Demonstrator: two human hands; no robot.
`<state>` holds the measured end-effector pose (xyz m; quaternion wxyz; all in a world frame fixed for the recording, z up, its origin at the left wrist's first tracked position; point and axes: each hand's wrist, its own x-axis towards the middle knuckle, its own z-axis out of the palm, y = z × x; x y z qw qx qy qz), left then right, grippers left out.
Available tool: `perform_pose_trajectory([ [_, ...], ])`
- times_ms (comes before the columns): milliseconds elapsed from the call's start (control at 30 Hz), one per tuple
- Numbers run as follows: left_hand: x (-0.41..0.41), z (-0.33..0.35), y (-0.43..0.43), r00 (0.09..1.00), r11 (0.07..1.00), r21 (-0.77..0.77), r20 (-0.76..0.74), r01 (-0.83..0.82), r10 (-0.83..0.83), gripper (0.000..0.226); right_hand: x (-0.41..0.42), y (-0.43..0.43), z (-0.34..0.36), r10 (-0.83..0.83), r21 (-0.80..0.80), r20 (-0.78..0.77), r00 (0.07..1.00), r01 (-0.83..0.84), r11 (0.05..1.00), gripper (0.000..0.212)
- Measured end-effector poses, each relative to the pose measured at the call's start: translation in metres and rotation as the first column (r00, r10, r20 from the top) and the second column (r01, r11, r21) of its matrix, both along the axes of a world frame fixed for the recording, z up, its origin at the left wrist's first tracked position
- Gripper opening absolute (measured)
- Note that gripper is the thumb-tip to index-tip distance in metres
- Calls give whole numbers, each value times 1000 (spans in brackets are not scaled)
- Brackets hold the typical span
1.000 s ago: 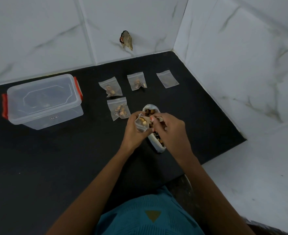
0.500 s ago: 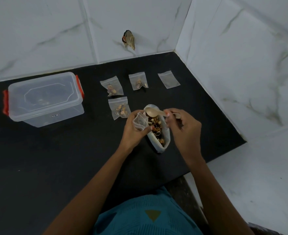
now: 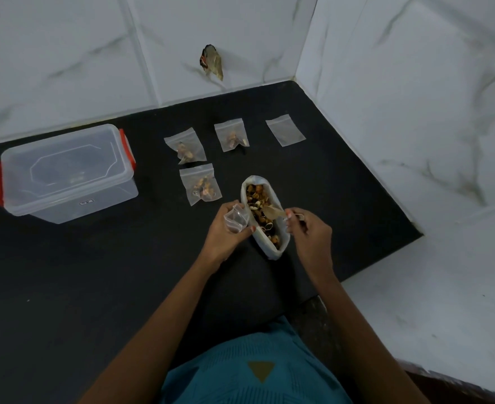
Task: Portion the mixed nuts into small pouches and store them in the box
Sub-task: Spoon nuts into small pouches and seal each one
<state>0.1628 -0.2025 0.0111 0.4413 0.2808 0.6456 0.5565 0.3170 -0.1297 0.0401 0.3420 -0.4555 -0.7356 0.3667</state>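
As the small wooden spoon [image 3: 273, 212], pinched in the right hand [image 3: 308, 233], had dipped back into the open white bag of mixed nuts [image 3: 271, 250], the small clear pouch [image 3: 236, 220] gripped by the left hand [image 3: 225, 237] probably awaited another scoop. Three filled pouches [image 3: 201, 183] and one empty pouch [image 3: 285, 130] lay beyond; one lidded clear plastic box [image 3: 65, 173] stood left.

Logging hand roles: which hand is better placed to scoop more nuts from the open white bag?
Right. The right hand pinches the pale spoon, its bowl lying on the mixed nuts in the open white plastic bag; the left hand grips a small clear pouch.
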Motion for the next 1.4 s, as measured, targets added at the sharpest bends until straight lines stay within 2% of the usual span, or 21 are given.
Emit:
perform_pose_trajectory([
  [267, 3, -3, 3, 998, 1000, -11, 52, 22, -21, 46, -15, -1, -18, 50, -47, -42, 998, -52, 998, 20],
  [600, 2, -5, 5, 995, 999, -9, 89, 36, -35, 45, -21, 10, -8, 11, -132, 8, 1000, -10, 991, 18],
  [700, 3, -4, 6, 993, 999, -10, 105, 44, -43, 48, -24, 2, -13, -78, -214, -56, 995, 64, 975, 16],
  [767, 1, -6, 6, 994, 999, -14, 98, 49, -48, 49, -24, 4, -15, -205, -333, -116, 972, 157, 930, 18],
  [867, -1, -8, 5, 995, 998, -22, 82, 50, -48, 49, -20, 13, -14, -396, -559, -175, 901, 241, 794, 22],
  [967, -2, -8, 5, 996, 998, -24, 77, 55, -53, 50, -18, 17, -13, -486, -698, -250, 837, 192, 690, 20],
  [1067, -3, -7, 5, 995, 998, -27, 81, 53, -51, 51, -18, 18, -10, -533, -750, -290, 795, 158, 643, 19],
  [1133, -4, -6, 4, 995, 998, -28, 80, 57, -55, 51, -17, 17, -7, -465, -666, -241, 852, 203, 717, 19],
  [1167, -4, -6, 4, 995, 998, -29, 79, 58, -56, 51, -16, 16, -6, -370, -555, -190, 909, 212, 805, 19],
  [1233, -4, -5, 4, 995, 998, -31, 84, 57, -54, 51, -15, 10, -1, -75, -257, -55, 996, 58, 965, 15],
  [1300, -3, -3, 4, 995, 998, -36, 85, 50, -47, 51, -16, 6, -1, 167, -28, 112, 980, -165, 986, 17],
  [1333, -3, -3, 4, 995, 998, -37, 84, 48, -44, 51, -17, 5, -1, 217, 36, 167, 962, -226, 974, 18],
  [1400, -3, -2, 4, 995, 998, -39, 84, 50, -46, 52, -18, 5, 2, 209, 51, 192, 959, -222, 974, 19],
])
